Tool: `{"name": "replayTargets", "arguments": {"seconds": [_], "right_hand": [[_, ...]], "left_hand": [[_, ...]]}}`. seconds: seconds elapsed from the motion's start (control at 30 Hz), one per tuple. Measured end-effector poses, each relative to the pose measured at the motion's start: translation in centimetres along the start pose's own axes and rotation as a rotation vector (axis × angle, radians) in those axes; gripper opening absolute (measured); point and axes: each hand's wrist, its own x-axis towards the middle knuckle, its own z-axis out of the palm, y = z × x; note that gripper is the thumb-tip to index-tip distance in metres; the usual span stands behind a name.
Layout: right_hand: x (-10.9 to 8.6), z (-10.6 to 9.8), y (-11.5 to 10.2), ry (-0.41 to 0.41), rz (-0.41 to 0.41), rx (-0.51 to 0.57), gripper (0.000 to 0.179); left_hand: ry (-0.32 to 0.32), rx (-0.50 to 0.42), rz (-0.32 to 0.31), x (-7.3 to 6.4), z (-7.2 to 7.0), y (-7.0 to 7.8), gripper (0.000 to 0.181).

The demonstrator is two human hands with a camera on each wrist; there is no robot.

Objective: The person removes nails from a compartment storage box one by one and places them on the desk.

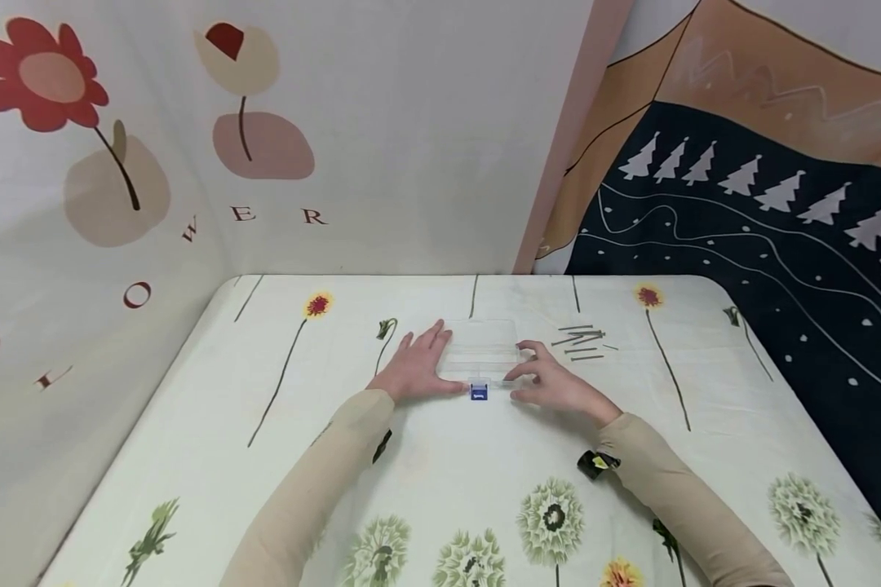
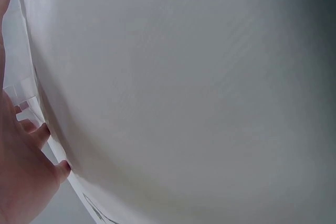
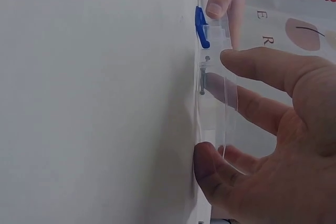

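Note:
A clear plastic box [image 1: 479,346] with a blue latch [image 1: 479,391] on its front lies on the tablecloth between the two hands. Along its left side my left hand [image 1: 417,367] is spread, fingers straight, thumb stretched along the front edge near the latch. My right hand [image 1: 554,383] is at the right end, its fingers loosely bent and apart around the corner. In the right wrist view, the right fingertips [image 3: 205,156] reach the box wall [image 3: 212,108]. A grey nail [image 3: 203,80] shows through the clear plastic; whether it lies inside, I cannot tell.
Several grey nails [image 1: 583,337] lie loose on the table to the right of the box, beyond the right hand. The flower-printed tablecloth [image 1: 440,473] covers the tabletop. A printed curtain [image 1: 411,163] hangs behind the far edge, and a dark patterned cloth [image 1: 741,220] hangs at the right.

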Motion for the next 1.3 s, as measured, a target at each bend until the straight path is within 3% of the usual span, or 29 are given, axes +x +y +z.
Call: {"name": "replayTargets", "arguments": {"seconds": [0.43, 0.63, 0.9, 1.3], "right_hand": [[0.9, 1.0, -0.2, 0.073, 0.020, -0.007, 0.005], [0.9, 1.1, 0.0, 0.088, 0.018, 0.018, 0.004], [0.7, 0.8, 0.1, 0.080, 0.084, 0.104, 0.007], [0.4, 0.4, 0.5, 0.097, 0.058, 0.155, 0.003]], "left_hand": [[-0.002, -0.003, 0.004, 0.0, 0.1, -0.2, 0.108], [0.000, -0.012, 0.004, 0.0, 0.1, -0.1, 0.109], [-0.004, -0.009, -0.003, 0.1, 0.1, -0.1, 0.109], [-0.002, -0.007, 0.002, 0.0, 0.0, -0.1, 0.107]]}}
